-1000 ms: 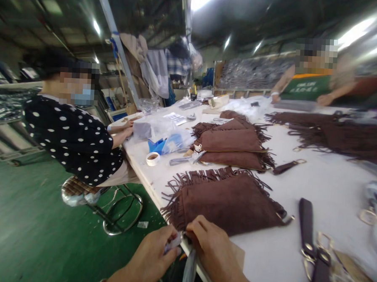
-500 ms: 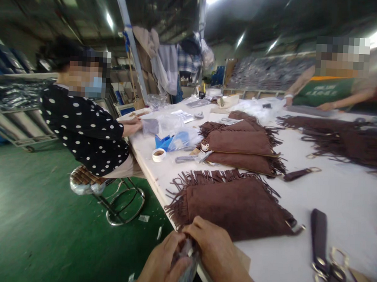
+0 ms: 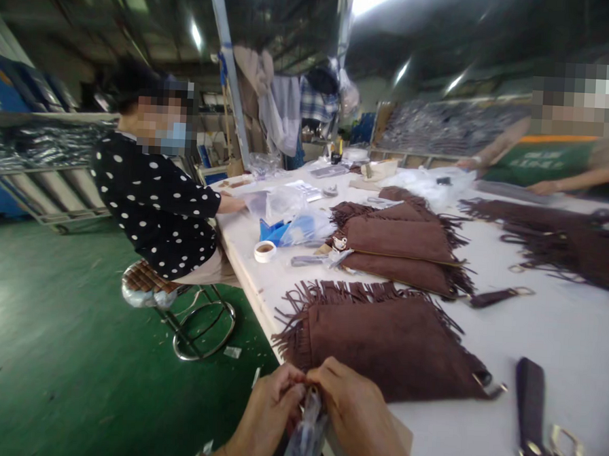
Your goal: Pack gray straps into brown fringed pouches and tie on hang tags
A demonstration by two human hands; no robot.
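Observation:
At the table's near edge, my left hand (image 3: pixel 269 406) and my right hand (image 3: pixel 351 407) meet with their fingertips pinched together. Between them hangs a narrow plastic-wrapped piece (image 3: pixel 303 442), clear and shiny, with a small metal part showing at its top. The fingers cover the spot where they grip, so its exact kind is unclear. Just beyond my hands lies a brown fringed bag (image 3: pixel 380 341), flat on the white table (image 3: pixel 477 438), a metal ring at its right corner.
More brown fringed bags (image 3: pixel 401 236) are stacked behind. A tape roll (image 3: pixel 265 252) and blue-and-clear plastic (image 3: pixel 297 229) lie left of them. Dark wrist straps (image 3: pixel 533 403) with metal clasps lie at right. One co-worker (image 3: pixel 153 199) sits left on a stool; another (image 3: pixel 553 159) stands across the table.
The view has swung a little left, shifting the scene rightward. My fingertips have drawn closer together at the top of the wrapped piece, which now shows more below them.

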